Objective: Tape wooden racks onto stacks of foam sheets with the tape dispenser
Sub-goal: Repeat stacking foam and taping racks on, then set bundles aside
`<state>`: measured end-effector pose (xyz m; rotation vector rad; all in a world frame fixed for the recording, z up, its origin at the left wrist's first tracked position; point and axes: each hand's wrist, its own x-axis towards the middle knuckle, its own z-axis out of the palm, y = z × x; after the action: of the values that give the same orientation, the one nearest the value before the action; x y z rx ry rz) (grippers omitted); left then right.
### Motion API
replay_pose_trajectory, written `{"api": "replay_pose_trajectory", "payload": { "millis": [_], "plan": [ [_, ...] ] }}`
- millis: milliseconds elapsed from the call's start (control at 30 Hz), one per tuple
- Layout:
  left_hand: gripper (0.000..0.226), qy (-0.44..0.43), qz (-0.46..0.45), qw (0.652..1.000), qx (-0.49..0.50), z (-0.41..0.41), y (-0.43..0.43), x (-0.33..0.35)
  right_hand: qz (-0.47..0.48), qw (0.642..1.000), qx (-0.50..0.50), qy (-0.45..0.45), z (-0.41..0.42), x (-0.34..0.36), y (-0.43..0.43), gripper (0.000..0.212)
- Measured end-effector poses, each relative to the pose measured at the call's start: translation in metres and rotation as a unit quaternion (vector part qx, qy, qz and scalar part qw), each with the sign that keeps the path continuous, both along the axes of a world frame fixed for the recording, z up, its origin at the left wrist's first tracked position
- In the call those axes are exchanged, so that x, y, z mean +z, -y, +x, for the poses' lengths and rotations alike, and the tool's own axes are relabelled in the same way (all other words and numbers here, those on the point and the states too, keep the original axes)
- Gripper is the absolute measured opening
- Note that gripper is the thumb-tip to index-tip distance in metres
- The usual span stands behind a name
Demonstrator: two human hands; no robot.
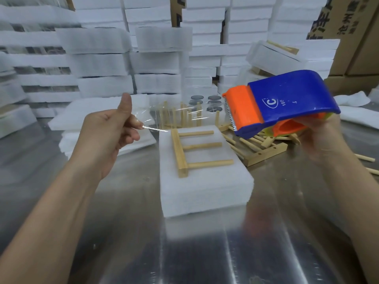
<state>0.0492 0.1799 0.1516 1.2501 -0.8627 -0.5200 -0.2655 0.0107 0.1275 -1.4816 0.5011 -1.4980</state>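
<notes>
A wooden rack (182, 152) with three pegs lies flat on a white stack of foam sheets (205, 189) in the middle of the metal table (143, 242). Above and to its right, my right hand (322, 138) grips a blue and orange tape dispenser (281, 101). A strip of clear tape (174, 113) stretches from the dispenser's toothed blade leftward to my left hand (108, 130), which pinches the tape's end between its fingers with the thumb up. The tape hangs in the air above the rack's far end.
More wooden racks and loose pegs (260, 144) lie right of the foam stack. Upright racks (180, 115) stand behind it. Flat foam sheets (92, 117) lie at left. Wrapped foam bundles (160, 58) are piled high along the back, cardboard boxes (352, 37) at right.
</notes>
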Motion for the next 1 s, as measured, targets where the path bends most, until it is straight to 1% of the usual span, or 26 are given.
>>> {"api": "replay_pose_trajectory", "payload": {
  "millis": [133,233,300,467,633,900,1000],
  "plan": [
    [0.066,0.004,0.016,1.000,0.011,0.000,0.001,-0.001,0.005,1.000,-0.008,0.004,0.003,0.002,-0.006,0.062],
    [0.082,-0.020,0.035,0.999,-0.008,0.003,0.002,0.001,0.004,1.000,-0.023,0.017,0.003,0.001,-0.008,0.065],
    [0.086,-0.030,0.041,0.999,-0.012,0.004,0.003,0.002,0.004,1.000,-0.025,0.016,0.004,0.002,-0.009,0.066],
    [0.093,-0.045,0.050,0.997,-0.026,0.008,0.002,0.002,0.010,1.000,-0.021,0.012,0.006,0.002,-0.010,0.063],
    [0.098,-0.068,0.021,0.996,-0.047,0.007,0.001,0.003,0.014,1.000,-0.019,0.001,0.008,-0.001,-0.009,0.065],
    [0.095,-0.089,-0.008,0.995,-0.051,0.004,-0.001,0.006,0.024,0.999,-0.027,-0.008,0.013,-0.003,-0.011,0.065],
    [0.092,-0.096,-0.013,0.994,-0.046,0.004,-0.002,0.007,0.026,0.999,-0.027,-0.014,0.013,-0.004,-0.010,0.068]
  ]
}}
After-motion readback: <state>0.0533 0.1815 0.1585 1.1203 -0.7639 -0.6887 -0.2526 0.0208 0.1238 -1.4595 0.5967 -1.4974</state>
